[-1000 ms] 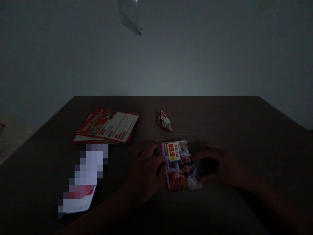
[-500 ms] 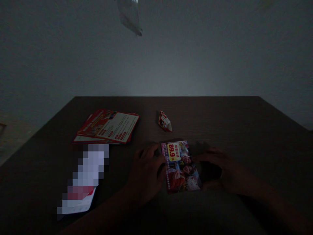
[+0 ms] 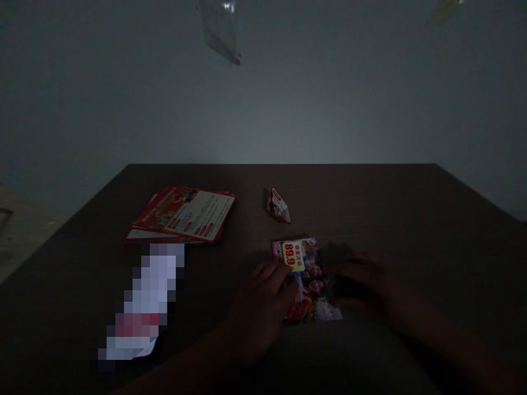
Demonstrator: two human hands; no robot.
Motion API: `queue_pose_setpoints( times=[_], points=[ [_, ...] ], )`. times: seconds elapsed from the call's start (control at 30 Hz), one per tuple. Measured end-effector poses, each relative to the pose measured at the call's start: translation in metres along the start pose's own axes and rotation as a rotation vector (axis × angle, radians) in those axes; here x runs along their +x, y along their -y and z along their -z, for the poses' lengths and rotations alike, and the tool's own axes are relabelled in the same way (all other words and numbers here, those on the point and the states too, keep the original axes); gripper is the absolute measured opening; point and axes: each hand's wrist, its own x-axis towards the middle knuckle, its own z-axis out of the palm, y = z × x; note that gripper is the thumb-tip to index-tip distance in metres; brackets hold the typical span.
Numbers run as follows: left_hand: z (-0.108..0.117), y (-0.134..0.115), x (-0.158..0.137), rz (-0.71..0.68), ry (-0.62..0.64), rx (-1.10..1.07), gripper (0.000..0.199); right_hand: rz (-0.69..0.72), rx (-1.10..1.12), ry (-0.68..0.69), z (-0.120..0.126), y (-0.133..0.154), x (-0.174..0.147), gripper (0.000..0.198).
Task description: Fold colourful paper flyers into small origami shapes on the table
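Note:
In the dim light a folded flyer (image 3: 315,288), with photos and a yellow price label reading 89.9, lies on the dark wooden table (image 3: 370,197). My left hand (image 3: 265,296) rests over the flyer's left side, fingers laid across it and covering part of the print. At the right edge, my right hand (image 3: 366,285) has its thumb and fingers apart, the fingertips touching or very near the paper. Its fingertips are hard to make out in the dark. Beyond the flyer stands a small folded paper piece (image 3: 279,207), red and white.
A stack of red and white flyers (image 3: 185,214) lies at the left of the table. Nearer me is a lit phone (image 3: 150,296), its screen blurred out. Behind the table rises a pale wall (image 3: 329,82) with a clear plastic bag (image 3: 222,33) hanging on it.
My left hand has shifted right, from the flyer's left edge onto its surface. My right hand's thumb and fingers have come somewhat closer together. The flyer has barely moved.

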Motion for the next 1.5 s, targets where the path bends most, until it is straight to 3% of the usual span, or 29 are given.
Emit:
queue_pose_setpoints(
  times=[0.37,0.83,1.5],
  points=[
    [0.000,0.000,-0.004,0.019,0.030,-0.010,0.024,0.007,-0.066,0.036,0.002,0.008,0.001,0.040],
    [-0.001,0.002,-0.004,0.021,0.007,-0.046,0.025,-0.016,-0.106,0.067,0.000,0.001,0.002,0.056],
    [0.000,0.001,-0.002,0.036,0.012,-0.065,0.022,-0.068,0.009,0.163,0.010,0.002,0.017,0.080]
  ],
)
